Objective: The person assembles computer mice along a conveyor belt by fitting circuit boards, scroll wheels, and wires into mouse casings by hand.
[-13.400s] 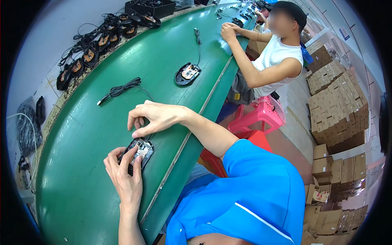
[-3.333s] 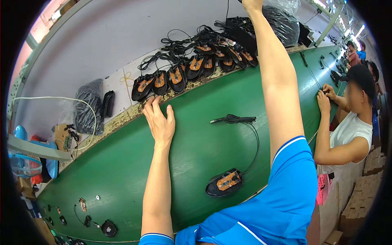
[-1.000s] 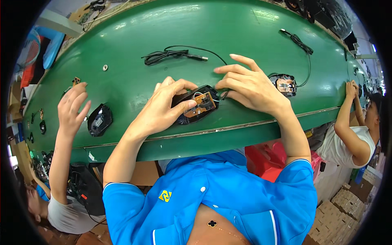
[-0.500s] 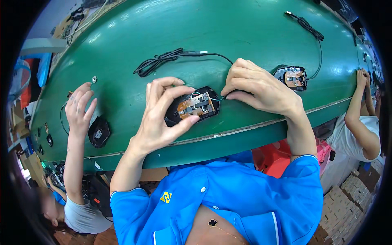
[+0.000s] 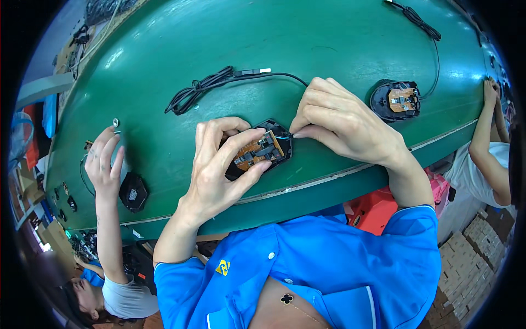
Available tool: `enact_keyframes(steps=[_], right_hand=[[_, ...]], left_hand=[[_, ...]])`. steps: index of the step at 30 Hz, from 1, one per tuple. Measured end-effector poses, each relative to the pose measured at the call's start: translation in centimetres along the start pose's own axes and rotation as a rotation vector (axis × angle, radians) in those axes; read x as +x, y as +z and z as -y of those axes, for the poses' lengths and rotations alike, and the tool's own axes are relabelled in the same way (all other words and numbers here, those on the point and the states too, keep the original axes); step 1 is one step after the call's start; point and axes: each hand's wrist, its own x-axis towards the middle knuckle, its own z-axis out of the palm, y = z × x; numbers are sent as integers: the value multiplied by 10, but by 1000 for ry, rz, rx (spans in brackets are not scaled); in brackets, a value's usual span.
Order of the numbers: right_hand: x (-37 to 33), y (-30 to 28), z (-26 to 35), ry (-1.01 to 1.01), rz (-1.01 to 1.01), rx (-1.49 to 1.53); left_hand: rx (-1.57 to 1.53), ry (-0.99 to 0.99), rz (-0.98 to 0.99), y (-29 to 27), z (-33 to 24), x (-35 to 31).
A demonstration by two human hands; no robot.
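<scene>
My left hand (image 5: pixel 205 164) grips an orange-brown circuit board (image 5: pixel 249 157) by its edges, thumb on the near side and fingers on the far side. The board sits tilted over a black computer mouse base (image 5: pixel 278 129), partly hidden by my fingers. At the base's right end my right hand (image 5: pixel 345 123) has thumb and fingertips pinched on the black mouse cable (image 5: pixel 296 78). Thin bluish wires (image 5: pixel 281 136) run between board and cable end. The rest of the cable lies bundled on the green table (image 5: pixel 263 38), its plug pointing right.
Another open mouse base (image 5: pixel 382 102) with its board and bundled cable (image 5: pixel 419 22) lies to the right. On the left, a co-worker's hand (image 5: pixel 103 167) is near a black mouse shell (image 5: pixel 133 192) and a small ring-shaped part (image 5: pixel 115 122). Another person's hands (image 5: pixel 491 90) rest at the far right.
The board has tilted up in my left hand. My right hand has moved slightly left and closer to the base, and less of the wires shows.
</scene>
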Motion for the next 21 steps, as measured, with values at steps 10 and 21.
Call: enact_keyframes(steps=[10,21], right_hand=[[2,1,7,44,23,-92],[0,6,30,101,-5,-328]], left_hand=[[8,36,-12,2,4,-1],[24,47,-25,3,4,2]])
